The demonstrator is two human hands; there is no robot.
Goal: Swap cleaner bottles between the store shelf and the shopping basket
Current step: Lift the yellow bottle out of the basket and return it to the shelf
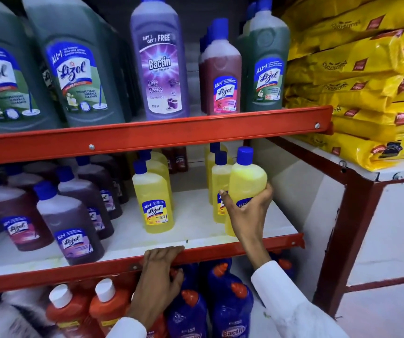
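Fingers and thumb of right hand (247, 213) clasp a yellow Lizol bottle (247, 176) between them; left hand (158, 274) curls fingers over red shelf rail (49, 276), thumb beneath.

Yellow packets (357, 76) stacked flat at right, atop white counter (391, 215) with dark red frame (342, 240).

The middle shelf (196, 215) spans the centre. At its 3 o'clock end the right hand (247, 213) holds a bottle (247, 179), just before a second bottle (220, 184). A lone bottle (152, 198) stands at 9 o'clock from them, a cluster of bottles (71, 220) farther that way. The left hand (158, 276) grips the front rail (220, 251) at 6 o'clock. A row of bottles (159, 64) stands on the top shelf (171, 132) at 12 o'clock; stacked bags (357, 76) lie at 2 o'clock.
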